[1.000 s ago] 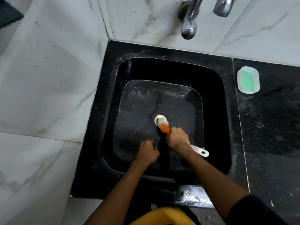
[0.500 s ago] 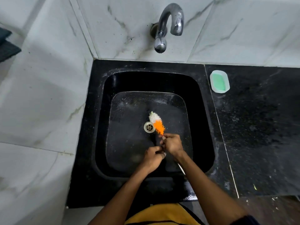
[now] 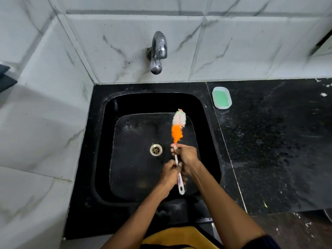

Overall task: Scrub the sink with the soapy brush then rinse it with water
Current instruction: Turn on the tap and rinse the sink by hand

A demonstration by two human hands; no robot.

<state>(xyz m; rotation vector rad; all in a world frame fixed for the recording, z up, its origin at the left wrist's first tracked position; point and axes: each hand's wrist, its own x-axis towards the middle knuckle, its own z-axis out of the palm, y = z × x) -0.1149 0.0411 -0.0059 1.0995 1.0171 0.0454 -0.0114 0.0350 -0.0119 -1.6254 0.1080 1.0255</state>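
Note:
A black square sink point(image 3: 100, 159) is set into a black stone counter, with a metal drain point(image 3: 156, 149) in its wet, soapy floor. A long brush point(image 3: 177, 126) with white and orange bristles points up and away, lifted off the sink floor. My right hand point(image 3: 186, 155) grips its white handle just below the bristles. My left hand point(image 3: 170, 172) holds the handle lower down, with the handle's end sticking out below it. A chrome tap point(image 3: 158, 51) on the tiled wall above the sink shows no water running.
A white soap dish with green soap point(image 3: 221, 97) sits on the black counter point(image 3: 278, 141) right of the sink. White marble-look tiles point(image 3: 45, 123) close in the left side and back. A yellow garment point(image 3: 170, 238) shows at the bottom edge.
The brush has lifted off the drain area and now points upward over the sink's far right. My left hand has joined the handle. The view pulled back, showing the tap.

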